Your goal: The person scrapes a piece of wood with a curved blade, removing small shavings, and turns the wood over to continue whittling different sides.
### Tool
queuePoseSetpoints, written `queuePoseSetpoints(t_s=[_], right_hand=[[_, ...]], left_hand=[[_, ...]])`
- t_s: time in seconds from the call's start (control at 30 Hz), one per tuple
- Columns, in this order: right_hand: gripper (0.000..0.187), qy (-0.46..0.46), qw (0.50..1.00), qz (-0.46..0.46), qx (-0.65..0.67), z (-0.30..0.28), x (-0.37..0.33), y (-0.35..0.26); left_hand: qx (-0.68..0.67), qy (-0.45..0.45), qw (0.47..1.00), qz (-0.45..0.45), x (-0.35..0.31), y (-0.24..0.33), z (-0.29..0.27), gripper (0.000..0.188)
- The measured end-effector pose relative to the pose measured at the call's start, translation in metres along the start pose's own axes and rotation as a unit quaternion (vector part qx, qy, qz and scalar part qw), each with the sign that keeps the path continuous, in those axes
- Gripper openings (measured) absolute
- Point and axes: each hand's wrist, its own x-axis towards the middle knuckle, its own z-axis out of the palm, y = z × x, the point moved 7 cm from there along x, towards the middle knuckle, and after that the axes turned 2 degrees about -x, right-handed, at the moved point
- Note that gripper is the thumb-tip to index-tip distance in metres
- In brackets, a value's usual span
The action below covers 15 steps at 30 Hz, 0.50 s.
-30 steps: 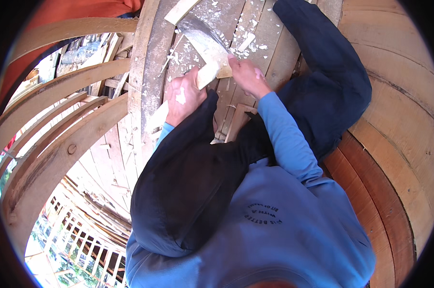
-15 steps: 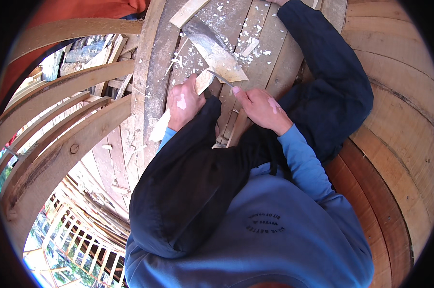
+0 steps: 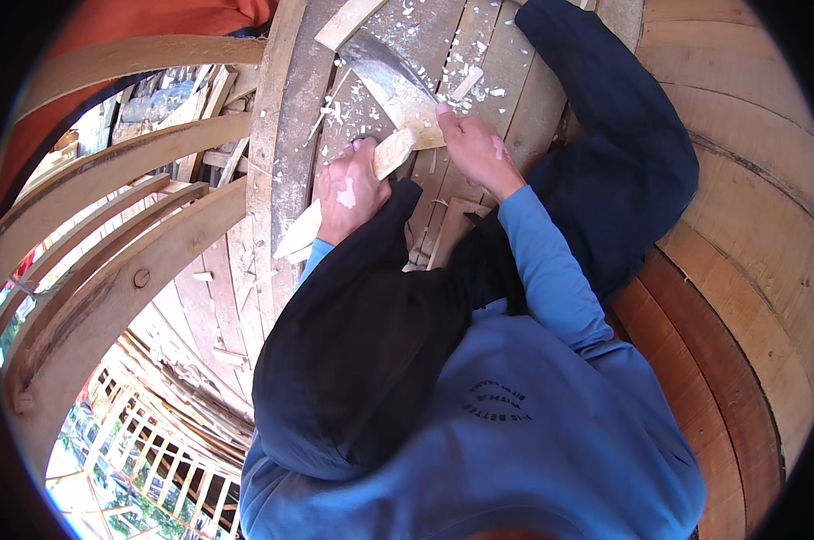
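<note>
My left hand (image 3: 348, 193) is closed around a pale, whittled wooden stick (image 3: 393, 153). One end sticks out past my fingers, while the other runs back below my wrist. Just right of the stick, and apart from it, my right hand (image 3: 481, 155) is closed on a knife, its handle hidden in my fist. The thin blade (image 3: 426, 88) points away to the upper left, over a flat light board (image 3: 413, 117) with a dark grey stretch. Pale wood shavings (image 3: 470, 70) lie scattered around that board.
My legs in dark trousers (image 3: 614, 171) are bent on both sides of the plank deck (image 3: 290, 117). A wooden block (image 3: 452, 234) stands between them. Curved wooden ribs (image 3: 128, 279) rise at left, with gaps between them; curved planking (image 3: 749, 171) walls the right.
My right hand and knife have moved up and away from the stick's end, the blade swinging from the stick to over the board. The stick stays in my left hand, slightly turned.
</note>
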Motion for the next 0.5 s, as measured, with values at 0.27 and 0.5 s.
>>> queuePoseSetpoints(t_s=[0.27,0.5], right_hand=[[0.067,-0.091,0.990,-0.084,-0.062,-0.007,-0.057,-0.011],[0.069,-0.101,0.987,-0.080,-0.094,0.004,-0.059,0.002]], left_hand=[[0.021,-0.006,0.999,-0.038,-0.003,-0.007,-0.002,0.016],[0.023,-0.010,1.000,-0.008,-0.001,-0.009,0.000,0.020]])
